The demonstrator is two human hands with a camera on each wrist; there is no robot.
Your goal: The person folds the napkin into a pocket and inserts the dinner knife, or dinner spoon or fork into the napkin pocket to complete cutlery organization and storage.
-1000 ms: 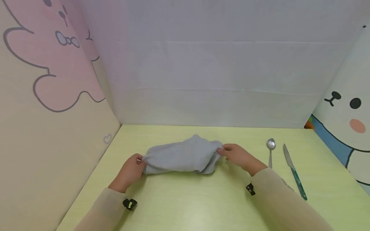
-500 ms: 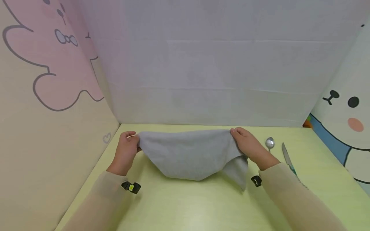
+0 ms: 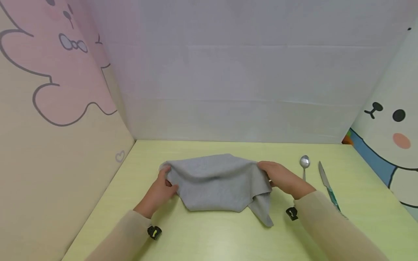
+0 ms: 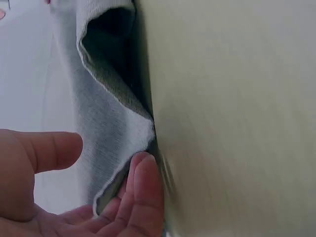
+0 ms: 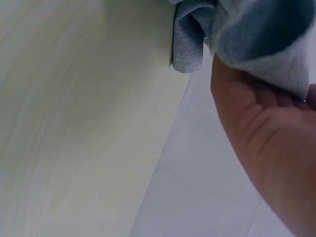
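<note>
A grey cloth (image 3: 215, 185) lies spread low over the table, its far edge slightly raised and one corner trailing toward the front right. My left hand (image 3: 158, 192) is at its left end. In the left wrist view the thumb stands apart from the cloth (image 4: 103, 133), while the nearly straight fingers (image 4: 145, 192) reach under its edge. At the right end my right hand (image 3: 281, 175) holds the cloth. The right wrist view has the fingers of that hand (image 5: 266, 128) beneath a draped fold, mostly hidden by it.
On the right side of the pale yellow-green table (image 3: 209, 239) lie a metal spoon (image 3: 304, 162) and a green-handled knife (image 3: 328, 183). The right forearm partly covers both handles. A white back wall (image 3: 245, 119) and cartoon-printed side panels (image 3: 81, 145) enclose the table.
The cloth was first bunched, then lifted and stretched between both hands, and is now lowered onto the table. My left hand moved down and inward, its thumb coming away from the cloth.
</note>
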